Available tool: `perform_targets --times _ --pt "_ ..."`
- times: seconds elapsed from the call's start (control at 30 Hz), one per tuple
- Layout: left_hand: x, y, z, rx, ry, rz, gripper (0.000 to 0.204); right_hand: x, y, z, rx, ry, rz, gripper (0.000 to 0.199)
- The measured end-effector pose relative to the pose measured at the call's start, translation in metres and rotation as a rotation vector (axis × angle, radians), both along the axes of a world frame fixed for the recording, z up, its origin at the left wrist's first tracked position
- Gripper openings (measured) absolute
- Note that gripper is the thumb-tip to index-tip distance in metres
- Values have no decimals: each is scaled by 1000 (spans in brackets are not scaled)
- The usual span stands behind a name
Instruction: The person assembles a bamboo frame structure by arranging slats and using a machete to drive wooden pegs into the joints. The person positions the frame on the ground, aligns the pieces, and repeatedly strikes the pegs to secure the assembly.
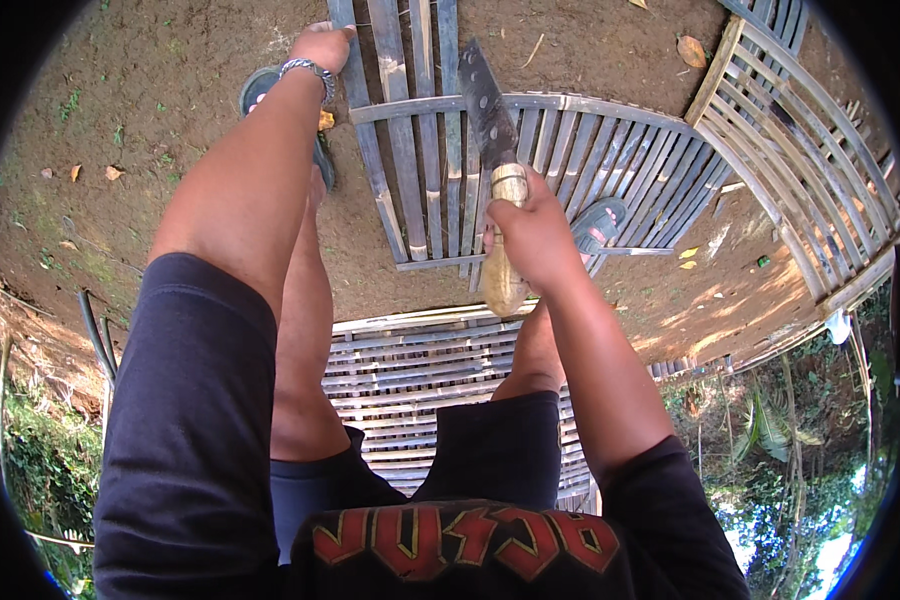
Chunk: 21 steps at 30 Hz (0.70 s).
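Where fingers wrap, machete handle hidden.

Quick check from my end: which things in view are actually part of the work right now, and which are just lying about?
In use:
- big knife with wooden handle, gripped by right hand
- bamboo slat panel, left hand on its slats

Lying about:
- curved bamboo frame at right
- bamboo mat underneath
- dry leaves on the dirt

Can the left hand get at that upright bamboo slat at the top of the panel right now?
Probably yes: the left hand already rests at the top of the bamboo slat, nothing lies between them, and the knife in the right hand stays clear.
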State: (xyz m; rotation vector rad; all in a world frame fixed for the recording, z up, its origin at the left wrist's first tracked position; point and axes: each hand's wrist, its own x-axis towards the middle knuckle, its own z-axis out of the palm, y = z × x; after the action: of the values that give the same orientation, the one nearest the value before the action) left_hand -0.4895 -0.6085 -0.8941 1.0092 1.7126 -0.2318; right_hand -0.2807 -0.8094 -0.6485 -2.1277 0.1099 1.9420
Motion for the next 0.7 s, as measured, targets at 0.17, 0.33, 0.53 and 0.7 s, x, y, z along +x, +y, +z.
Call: perform_targets --times 0.17,0.33,0.53,0.7 --pt "0 2 2 -13 -27 27 29 -5 6 4 242 -311 166 63" --pt "2 0 0 32 -26 0 28 -11 -5 -2 96 -157 130 69" --pt "-4 -3 -5 4 -7 3 34 -7 21 19 156 -252 156 69" --pt "-4 -1 -9 26 -31 -7 27 -12 3 5 22 -197 245 66"
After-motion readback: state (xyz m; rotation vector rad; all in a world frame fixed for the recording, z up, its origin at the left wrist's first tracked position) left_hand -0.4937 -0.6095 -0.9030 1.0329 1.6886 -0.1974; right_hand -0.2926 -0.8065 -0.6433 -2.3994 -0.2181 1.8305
